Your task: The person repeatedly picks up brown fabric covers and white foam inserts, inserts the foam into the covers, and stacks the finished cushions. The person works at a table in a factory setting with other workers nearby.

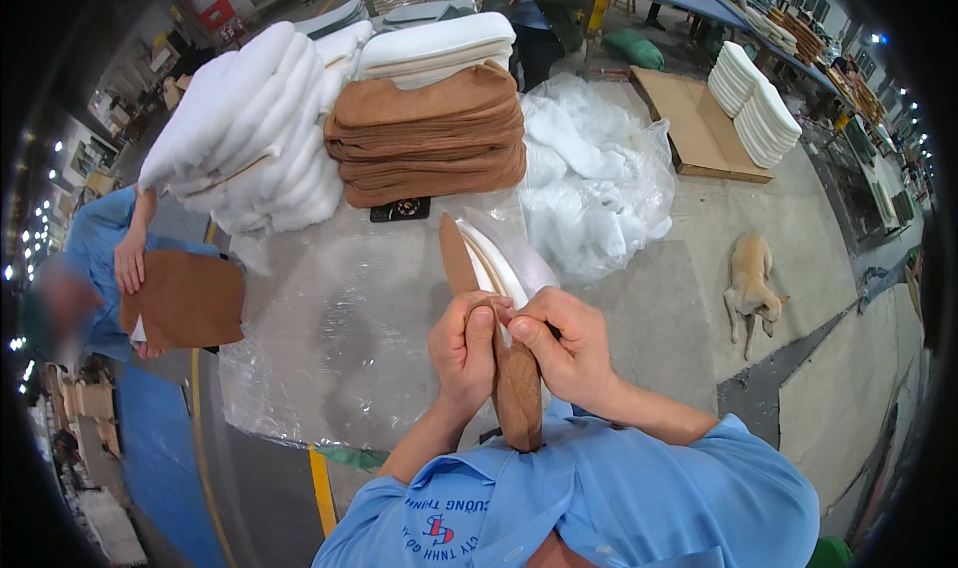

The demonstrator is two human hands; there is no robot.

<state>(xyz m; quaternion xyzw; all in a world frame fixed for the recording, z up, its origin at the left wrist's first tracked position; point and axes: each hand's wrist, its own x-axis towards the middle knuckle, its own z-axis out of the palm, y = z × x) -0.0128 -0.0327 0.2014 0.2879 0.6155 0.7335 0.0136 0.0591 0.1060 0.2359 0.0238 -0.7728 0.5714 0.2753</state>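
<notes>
Close to my chest I hold a brown fabric cushion cover (518, 398) on edge, with white layered padding (491, 252) showing in its open side. My left hand (465, 353) is closed on the left edge of the cover, thumb on top. Opposite it, my right hand (567, 346) pinches the right edge, and both thumbs nearly meet at the opening. What lies under the fingers is hidden. Beyond my hands, a stack of brown covers (429, 139) stands on the plastic-wrapped table (319, 368), with a dark phone-like object (400, 210) at its foot.
White padding (244, 129) is piled at the back left. Clear plastic bags (599, 169) lie right of the brown stack. At left, a co-worker's hands hold another brown cover (185, 298). A dog (753, 284) lies on the floor at right, near cardboard (689, 119) with white pads (753, 104).
</notes>
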